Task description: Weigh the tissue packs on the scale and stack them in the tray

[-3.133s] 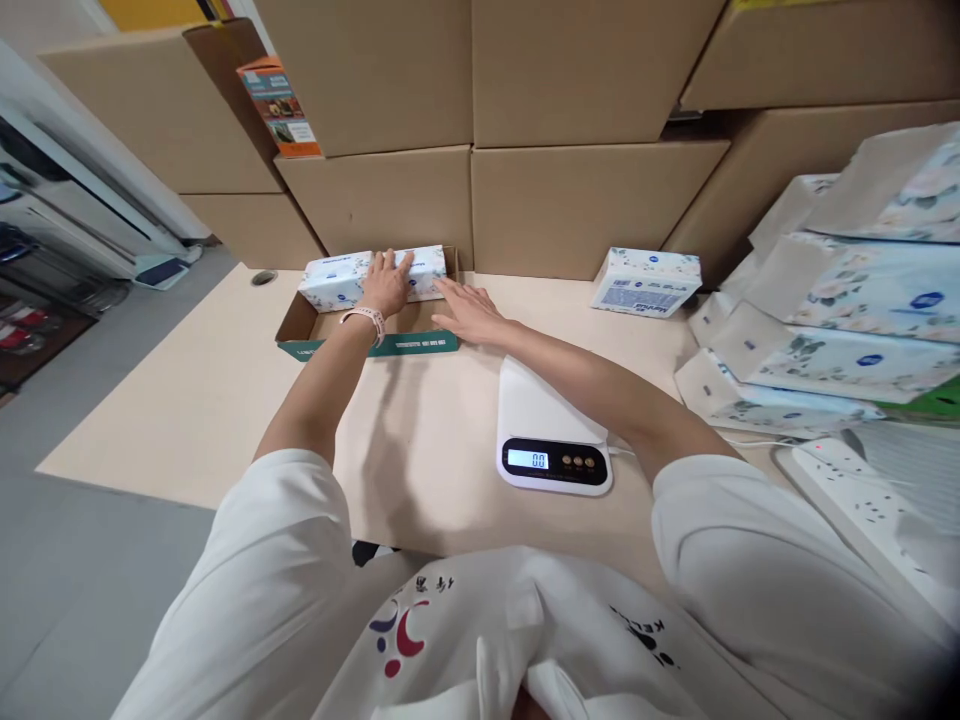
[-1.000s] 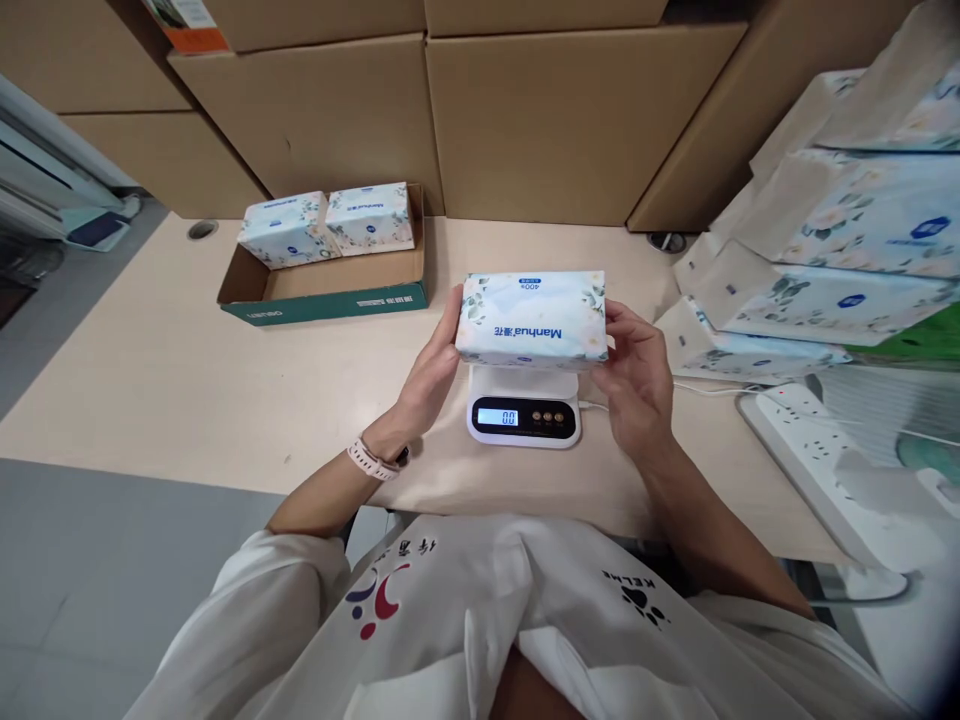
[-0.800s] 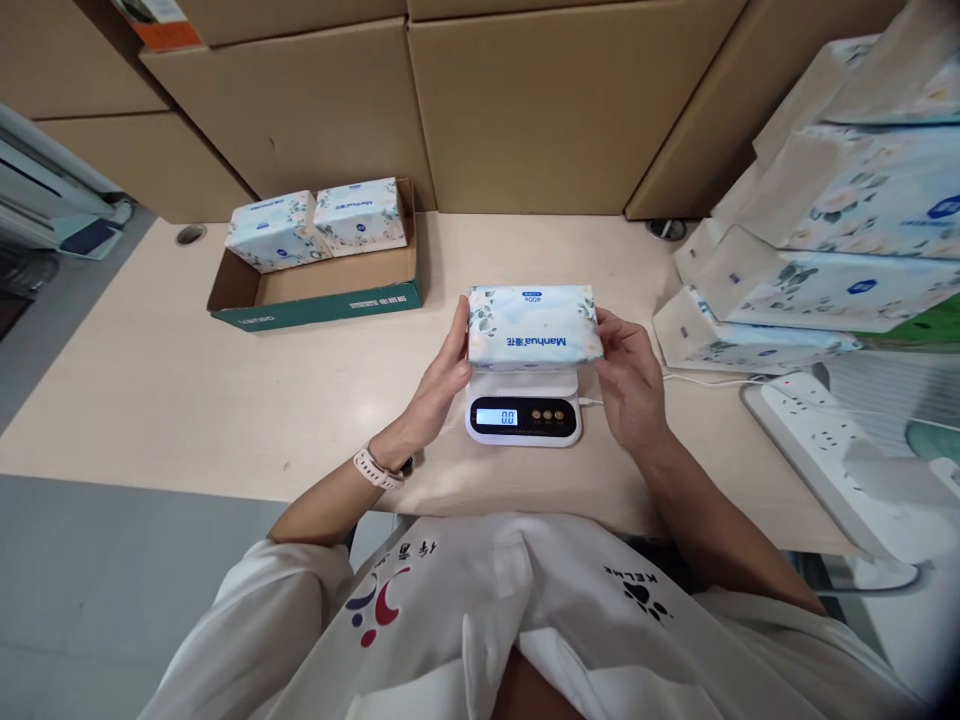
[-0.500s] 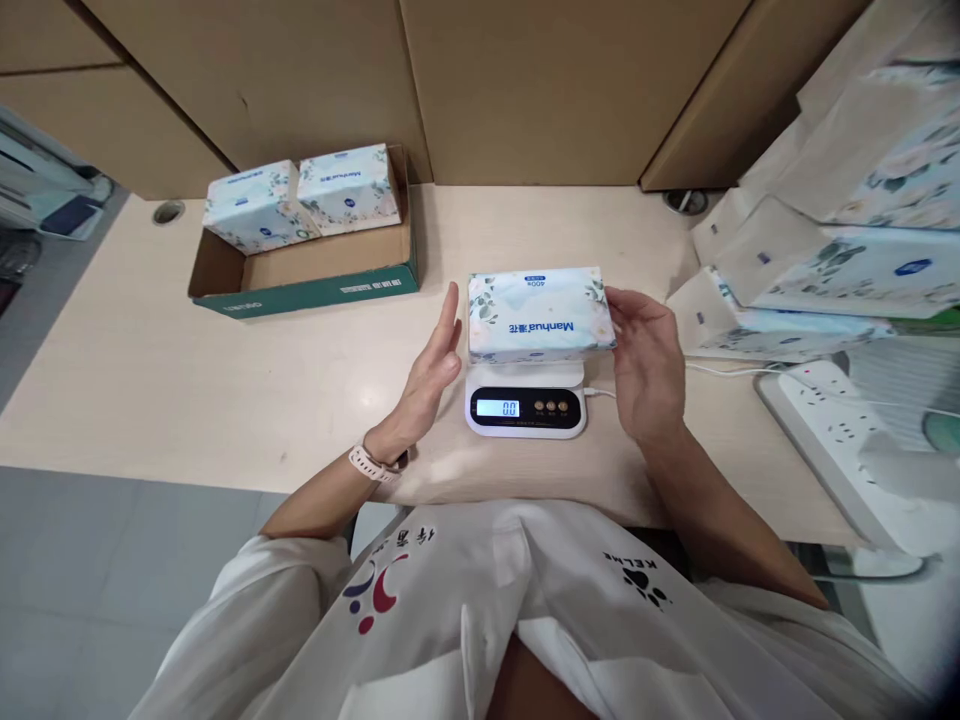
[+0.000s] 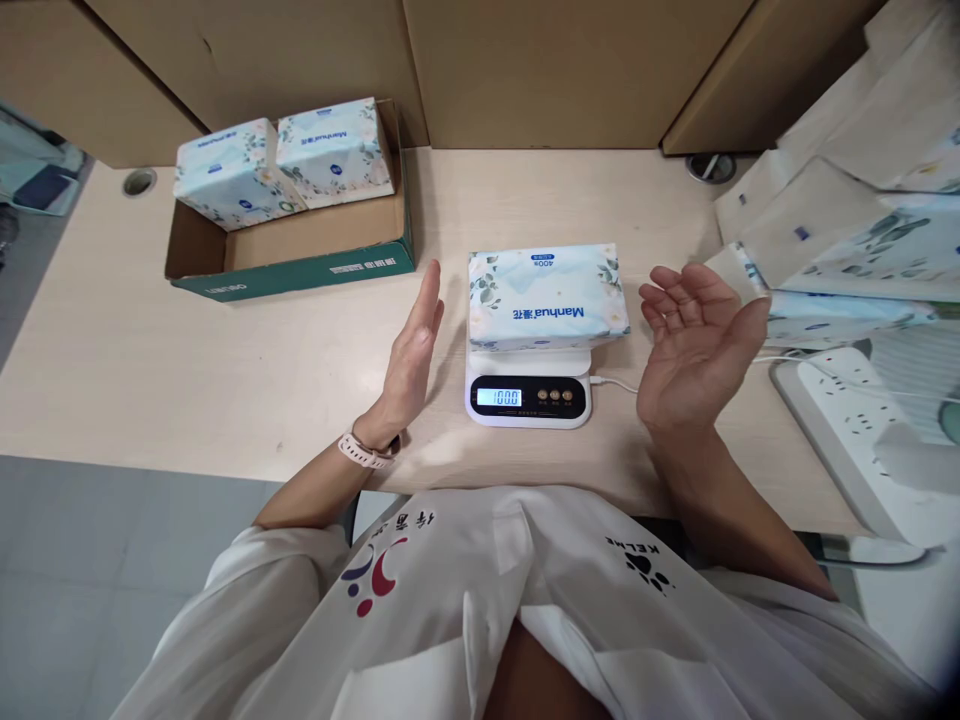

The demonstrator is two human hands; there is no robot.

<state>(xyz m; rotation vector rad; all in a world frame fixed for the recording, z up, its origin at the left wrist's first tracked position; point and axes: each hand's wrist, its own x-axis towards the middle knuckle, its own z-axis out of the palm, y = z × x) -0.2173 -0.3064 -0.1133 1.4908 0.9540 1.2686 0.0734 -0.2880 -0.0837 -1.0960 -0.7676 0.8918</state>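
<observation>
A floral pack of tissues lies flat on a white digital scale, covering most of its platform. The lit display appears to read 100.0. My left hand is held upright just left of the pack, fingers straight and apart from it, with nothing in the hand. To the right, my right hand is turned palm up with its fingers loosely spread, also bare and not touching the pack. A pale watch band circles my left wrist.
A green-fronted cardboard box at the back left holds two tissue packs. More tissue packs are stacked at the right, behind a white power strip. A cable runs from the scale. Cardboard panels line the back.
My right hand has let go of the tissue pack and moved right, palm turning up. My left hand has drawn slightly left. The scale's reading rose from 0.0 to about 100.0.
</observation>
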